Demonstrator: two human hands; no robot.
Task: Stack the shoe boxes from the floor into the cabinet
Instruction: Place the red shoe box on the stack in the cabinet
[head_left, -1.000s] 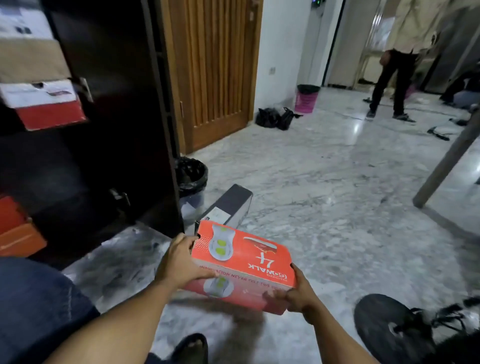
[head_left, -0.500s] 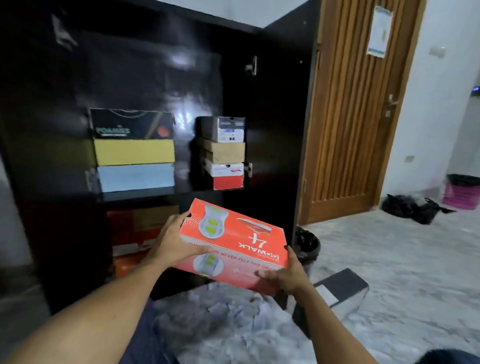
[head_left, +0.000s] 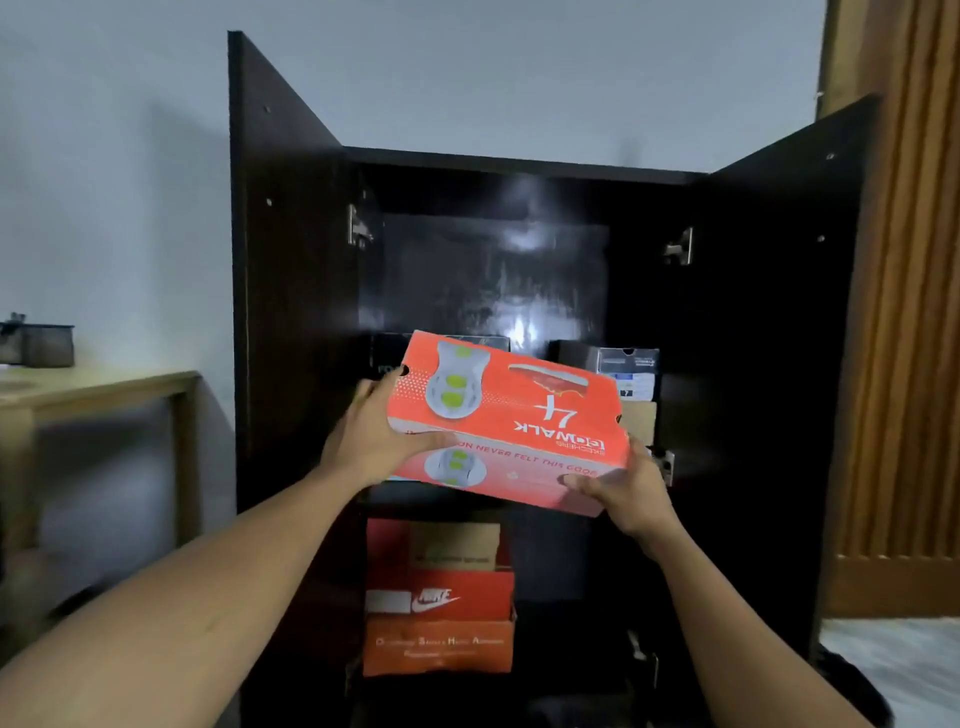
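Left hand (head_left: 371, 441) and right hand (head_left: 626, 491) each hold a closed grip on the orange shoe box (head_left: 506, 423), tilted, raised before the open cabinet (head_left: 779, 364). Risk: box corner could knock the stacked boxes (head_left: 631, 384) on the upper shelf.

Left hand (head_left: 375, 436), right hand (head_left: 626, 493) clasped; arms outstretched

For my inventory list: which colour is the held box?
Orange-red box, clearest in the head view.

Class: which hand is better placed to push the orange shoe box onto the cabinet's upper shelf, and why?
Probably the right hand: it grips the orange shoe box's near corner, behind it. The left hand holds the side, so it mainly steadies.
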